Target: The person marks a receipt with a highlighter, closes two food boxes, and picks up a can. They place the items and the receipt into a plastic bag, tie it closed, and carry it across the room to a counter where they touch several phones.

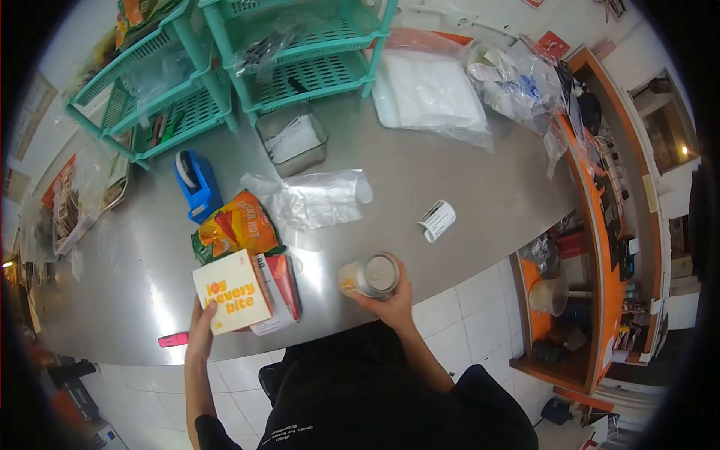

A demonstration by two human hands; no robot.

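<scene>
My left hand [201,328] is closed on the lower left side of a small white-and-yellow box [232,291] printed "joy in every bite". Beneath and beside that box lie a red packet [283,283] and a white printed card or carton. My right hand [395,298] wraps around a can [369,276], its round silvery top facing me, above the steel table [360,330]. Behind the box rests an orange and green snack bag [238,225]. A crumpled clear plastic bag [319,199] touches the area behind it. Farther right lies a curled white printed label [437,221].
A blue tape dispenser [196,186] stands left of the snack bag. At the back are green plastic racks [307,82], a metal tray [296,146] and a pack of white bags [435,94]. A pink object [173,340] lies at the front edge; orange shelves [592,300] stand right.
</scene>
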